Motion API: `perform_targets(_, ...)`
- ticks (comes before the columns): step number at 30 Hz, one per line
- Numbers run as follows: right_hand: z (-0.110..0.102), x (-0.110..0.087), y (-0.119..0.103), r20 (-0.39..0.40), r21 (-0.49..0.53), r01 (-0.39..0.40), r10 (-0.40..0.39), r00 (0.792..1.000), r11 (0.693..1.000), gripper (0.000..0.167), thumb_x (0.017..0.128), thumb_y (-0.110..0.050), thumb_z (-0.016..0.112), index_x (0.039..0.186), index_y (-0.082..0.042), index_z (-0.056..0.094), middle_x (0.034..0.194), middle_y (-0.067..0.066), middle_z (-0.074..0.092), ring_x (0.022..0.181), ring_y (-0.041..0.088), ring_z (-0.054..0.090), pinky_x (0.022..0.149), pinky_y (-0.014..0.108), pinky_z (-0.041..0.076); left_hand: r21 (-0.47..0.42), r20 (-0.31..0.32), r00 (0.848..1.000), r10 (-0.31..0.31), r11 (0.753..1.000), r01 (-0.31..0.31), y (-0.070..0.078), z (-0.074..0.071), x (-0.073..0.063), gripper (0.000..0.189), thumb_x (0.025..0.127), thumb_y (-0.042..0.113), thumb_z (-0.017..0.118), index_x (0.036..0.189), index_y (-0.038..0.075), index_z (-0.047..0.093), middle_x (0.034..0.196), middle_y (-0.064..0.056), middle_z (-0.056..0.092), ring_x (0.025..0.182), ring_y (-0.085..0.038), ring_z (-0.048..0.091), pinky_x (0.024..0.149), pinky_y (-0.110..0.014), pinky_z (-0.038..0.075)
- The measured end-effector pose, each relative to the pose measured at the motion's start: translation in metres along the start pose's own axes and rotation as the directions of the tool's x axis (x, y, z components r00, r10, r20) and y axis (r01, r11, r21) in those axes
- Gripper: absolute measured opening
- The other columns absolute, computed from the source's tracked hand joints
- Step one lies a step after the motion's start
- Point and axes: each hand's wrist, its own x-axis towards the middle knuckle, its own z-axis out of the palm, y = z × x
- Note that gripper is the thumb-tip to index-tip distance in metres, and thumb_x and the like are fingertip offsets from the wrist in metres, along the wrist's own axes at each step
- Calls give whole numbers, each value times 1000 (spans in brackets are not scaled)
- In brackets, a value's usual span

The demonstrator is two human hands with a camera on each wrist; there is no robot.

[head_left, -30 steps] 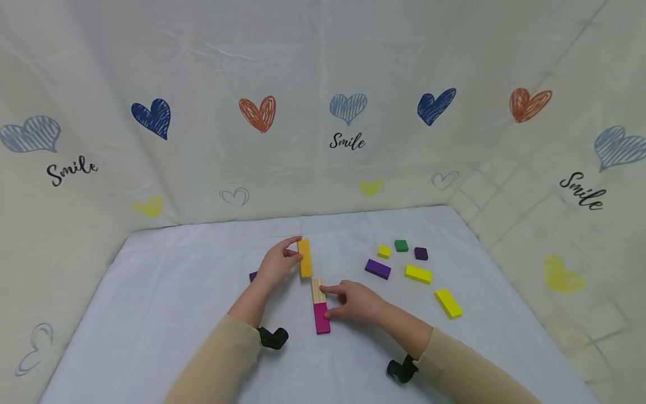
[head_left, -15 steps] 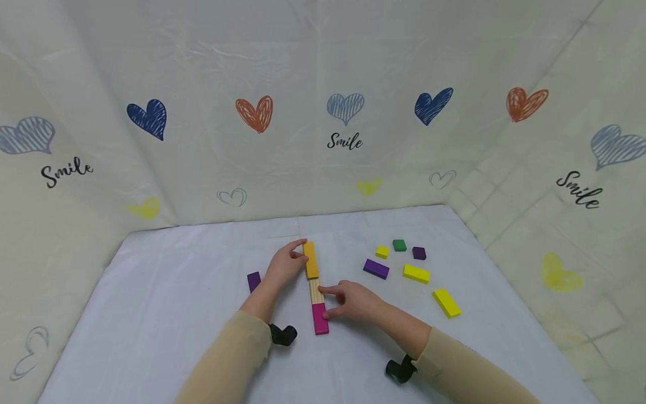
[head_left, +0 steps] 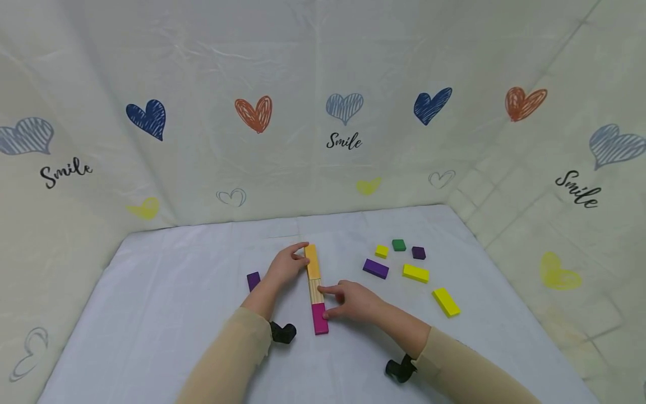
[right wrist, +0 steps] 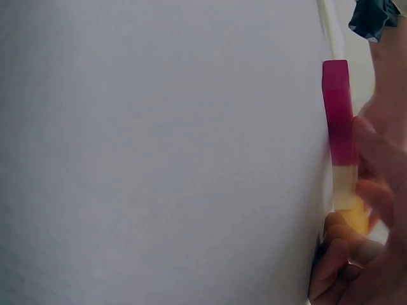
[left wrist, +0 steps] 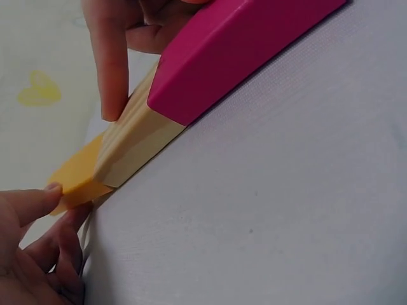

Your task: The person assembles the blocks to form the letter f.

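My left hand (head_left: 285, 266) pinches an orange block (head_left: 313, 262) at its far part. That block meets a plain striped wooden block (head_left: 315, 293) end to end. A magenta block (head_left: 319, 320) continues the same line at the near end. Along the right side lies my right hand (head_left: 356, 301), its index finger touching the wooden block and its thumb against the magenta one; the other fingers are bent. In the left wrist view, the right index fingertip (left wrist: 113, 111) presses on the wooden block. The right wrist view shows the right thumb beside the magenta block (right wrist: 340, 114).
Right of the row lie a purple block (head_left: 375, 269), two long yellow blocks (head_left: 416, 273), a small yellow block (head_left: 382, 251), a green block (head_left: 398, 245) and a dark purple block (head_left: 418, 253). Another purple block (head_left: 253, 280) is partly hidden by my left arm. White cloth (head_left: 166, 314) covers the table.
My left hand has brought the orange block rightward and slightly nearer, against the wooden block's far end. The left purple block shows more. The right hand has stayed in place.
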Motion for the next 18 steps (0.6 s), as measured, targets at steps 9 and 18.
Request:
perform_targets(9,2,1,0,-6,-3,-2,2,1000,1000,68,77,-44,83,139,-37,58,83,-3,53,77,13,51,63,25,48,-6,54,998,-28,1000,28,0,-2,3,46,96,23,66,141,25,56,109,-8,69,94,-20,63,92,-44,50)
perform_targets(18,0,-2,-2,-4,-5,-5,5,1000,1000,68,77,-44,83,139,-37,58,82,-3,53,76,13,51,63,25,48,50,92,995,-43,998,38,4,-7,7,43,95,24,68,137,24,58,103,-8,62,88,-21,56,81,-35,49)
